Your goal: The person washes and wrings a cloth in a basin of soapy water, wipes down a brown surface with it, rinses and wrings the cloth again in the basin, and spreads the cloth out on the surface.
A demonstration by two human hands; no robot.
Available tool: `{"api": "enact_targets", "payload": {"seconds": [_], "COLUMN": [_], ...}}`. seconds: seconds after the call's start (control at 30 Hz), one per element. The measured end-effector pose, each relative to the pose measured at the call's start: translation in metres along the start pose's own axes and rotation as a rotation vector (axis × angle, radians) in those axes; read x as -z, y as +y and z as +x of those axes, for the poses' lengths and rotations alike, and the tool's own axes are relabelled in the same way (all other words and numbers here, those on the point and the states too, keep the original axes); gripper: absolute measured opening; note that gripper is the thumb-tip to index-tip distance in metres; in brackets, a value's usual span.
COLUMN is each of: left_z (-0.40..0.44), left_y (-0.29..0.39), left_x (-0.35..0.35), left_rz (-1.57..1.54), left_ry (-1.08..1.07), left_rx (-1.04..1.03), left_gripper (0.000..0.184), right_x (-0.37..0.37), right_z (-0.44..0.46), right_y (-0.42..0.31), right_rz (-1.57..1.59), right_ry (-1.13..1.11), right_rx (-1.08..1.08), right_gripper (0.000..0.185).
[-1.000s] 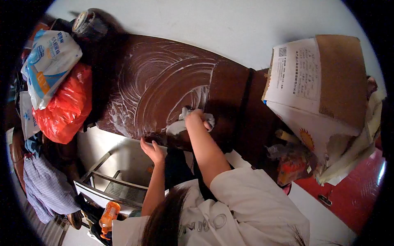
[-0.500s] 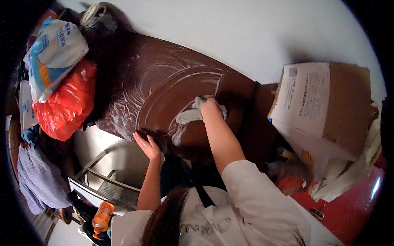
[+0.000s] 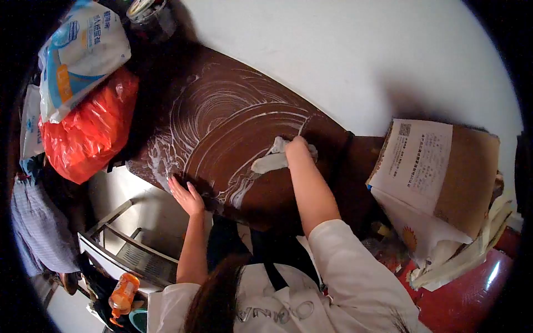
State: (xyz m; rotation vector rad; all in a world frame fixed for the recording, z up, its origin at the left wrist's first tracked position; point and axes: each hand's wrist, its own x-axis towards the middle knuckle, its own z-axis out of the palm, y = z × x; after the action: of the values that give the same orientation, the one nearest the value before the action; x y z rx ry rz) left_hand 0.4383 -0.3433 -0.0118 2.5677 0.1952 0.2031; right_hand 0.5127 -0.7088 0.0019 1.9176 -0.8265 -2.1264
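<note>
A dark brown wooden surface (image 3: 233,139) carries curved streaks of white foam, thickest at its left end. My right hand (image 3: 298,147) presses a pale, wet cloth (image 3: 272,162) against the right part of this surface, fingers closed over it. The cloth sticks out on both sides of the hand. At the near left edge of the wood, my left hand (image 3: 187,198) rests beside the foam with its fingers spread and nothing in it.
A white and blue package (image 3: 83,53) and a red plastic bag (image 3: 91,127) stand at the left. A jar (image 3: 149,16) is behind them. A cardboard box (image 3: 433,177) sits at the right. An orange bottle (image 3: 124,291) and a metal-framed chair (image 3: 130,250) are at the lower left.
The view has shifted. My right hand has moved the cloth across the wood, away from me and to the right. My left hand has slid left along the near edge.
</note>
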Motion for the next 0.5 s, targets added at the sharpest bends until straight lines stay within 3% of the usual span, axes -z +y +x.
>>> {"api": "enact_targets", "payload": {"seconds": [0.23, 0.43, 0.5], "left_z": [0.0, 0.0, 0.002], "left_y": [0.003, 0.004, 0.003], "left_x": [-0.004, -0.003, -0.005], "left_rz": [0.091, 0.094, 0.078], "left_ry": [-0.015, -0.013, -0.003], "left_rx": [0.007, 0.006, 0.001], "left_gripper": [0.051, 0.051, 0.051], "right_x": [0.025, 0.029, 0.025], "right_z": [0.006, 0.005, 0.003], "right_y": [0.037, 0.035, 0.033], "right_rz": [0.345, 1.446, 1.587], "right_ry": [0.088, 0.47, 0.649], "right_rx": [-0.216, -0.512, -0.468], "right_gripper": [0.073, 0.077, 0.079]}}
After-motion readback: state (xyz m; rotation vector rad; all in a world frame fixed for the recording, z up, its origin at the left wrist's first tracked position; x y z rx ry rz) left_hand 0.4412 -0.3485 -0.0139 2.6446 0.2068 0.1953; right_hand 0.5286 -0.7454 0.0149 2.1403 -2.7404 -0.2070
